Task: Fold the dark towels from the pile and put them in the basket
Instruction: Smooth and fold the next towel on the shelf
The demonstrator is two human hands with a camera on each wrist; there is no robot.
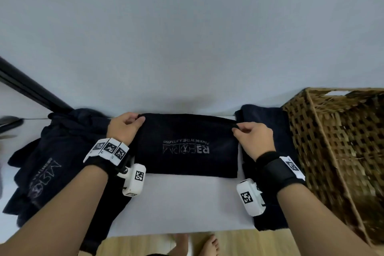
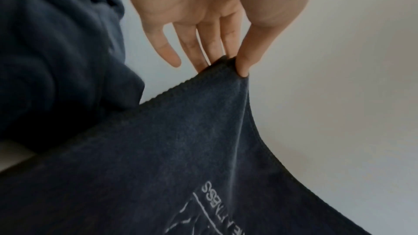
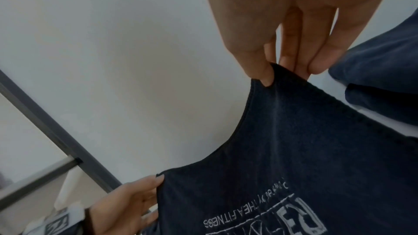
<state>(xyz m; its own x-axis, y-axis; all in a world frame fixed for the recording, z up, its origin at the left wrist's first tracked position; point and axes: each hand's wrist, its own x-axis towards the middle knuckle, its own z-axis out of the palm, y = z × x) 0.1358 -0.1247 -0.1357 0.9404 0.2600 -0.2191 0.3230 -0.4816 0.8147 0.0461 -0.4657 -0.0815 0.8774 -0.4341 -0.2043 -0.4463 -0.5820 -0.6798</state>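
Head view: both hands, left (image 1: 124, 127) and right (image 1: 254, 138), pinch the towel's (image 1: 187, 147) far corners; the fold should go best with edges kept level. Basket (image 1: 332, 131) waits alongside.

White table (image 1: 182, 203): towel pile (image 1: 52, 162), spread towel (image 1: 187, 145), basket (image 1: 336, 151).

I see towel (image 1: 187, 145) at 12 o'clock: dark matt cloth, fine nap, ribbed hem, pale print. Basket (image 1: 332, 141) at 3 o'clock: rough brown open weave. Table (image 1: 182, 203): smooth matt white.
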